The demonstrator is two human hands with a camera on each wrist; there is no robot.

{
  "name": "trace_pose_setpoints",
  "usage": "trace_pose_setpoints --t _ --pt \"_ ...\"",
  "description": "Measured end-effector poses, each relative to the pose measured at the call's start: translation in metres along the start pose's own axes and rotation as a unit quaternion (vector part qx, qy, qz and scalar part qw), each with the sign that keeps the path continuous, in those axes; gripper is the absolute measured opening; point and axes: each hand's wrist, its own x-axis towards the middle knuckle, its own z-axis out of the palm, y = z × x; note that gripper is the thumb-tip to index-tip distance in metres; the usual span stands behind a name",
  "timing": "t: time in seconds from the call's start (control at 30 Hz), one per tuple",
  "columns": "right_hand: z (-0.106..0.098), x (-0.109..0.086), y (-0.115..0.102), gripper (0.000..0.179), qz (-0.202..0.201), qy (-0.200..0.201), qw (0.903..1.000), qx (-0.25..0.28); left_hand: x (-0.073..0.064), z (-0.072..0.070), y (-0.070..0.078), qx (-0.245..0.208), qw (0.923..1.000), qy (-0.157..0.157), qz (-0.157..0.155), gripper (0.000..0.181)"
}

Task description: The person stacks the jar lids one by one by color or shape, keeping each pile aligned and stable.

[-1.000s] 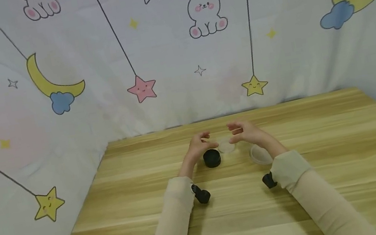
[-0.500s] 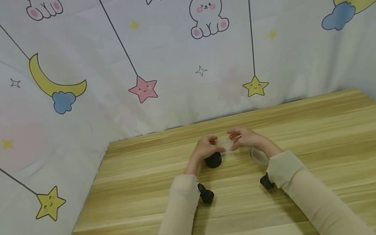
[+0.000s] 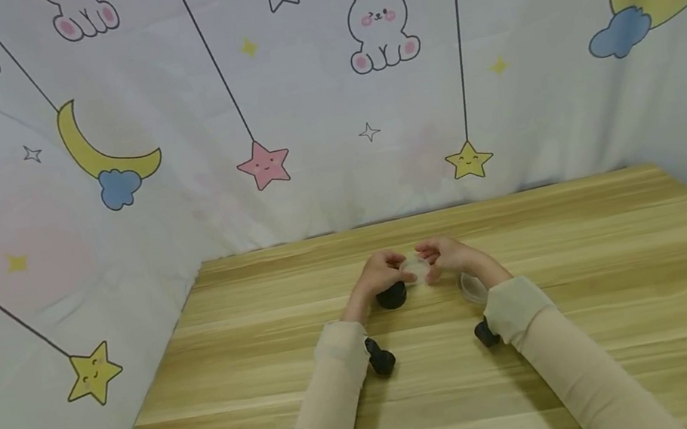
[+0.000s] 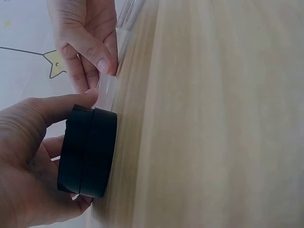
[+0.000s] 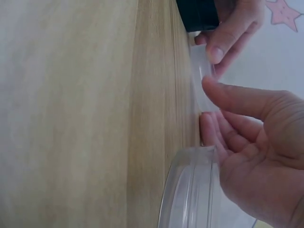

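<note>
A small clear round container (image 3: 418, 272), shallow and slightly frosted, sits on the wooden table between both hands. My left hand (image 3: 383, 273) curls thumb and fingers about its left side; in the left wrist view the thumb tip meets its rim. From the opposite side, my right hand (image 3: 454, 256) has thumb and fingertips around the edge. Under the left hand stands a black round container (image 4: 90, 152) with a seam around its side, partly hidden from the head view. Close by the right wrist is a larger clear round container (image 5: 187, 190) with ridged rims, partly covered.
The wood-grain table (image 3: 444, 396) ends at the back against a white cloth (image 3: 340, 192) printed with stars, moons and rabbits. Small black wrist cameras hang beneath both cuffs, the left camera (image 3: 380, 358) close above the tabletop.
Both hands have come down and closed in on the small clear container from either side. The left hand has moved right, now partly covering the black container.
</note>
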Motion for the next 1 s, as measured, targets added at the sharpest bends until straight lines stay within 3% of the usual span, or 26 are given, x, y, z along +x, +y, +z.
trace_pose_setpoints --t 0.33,0.7,1.0 --pt "0.004 0.004 0.003 0.072 0.002 0.03 0.9994 -0.02 -0.001 0.0 -0.002 -0.01 0.9996 0.006 0.024 0.045" --pt "0.008 0.001 0.005 0.061 -0.005 0.064 0.9979 -0.011 0.0 -0.005 -0.008 -0.053 0.9978 0.018 0.034 0.046" --pt "-0.002 -0.007 0.0 0.056 -0.027 0.069 0.9972 -0.005 -0.002 -0.012 0.003 -0.074 0.9951 0.04 0.052 0.047"
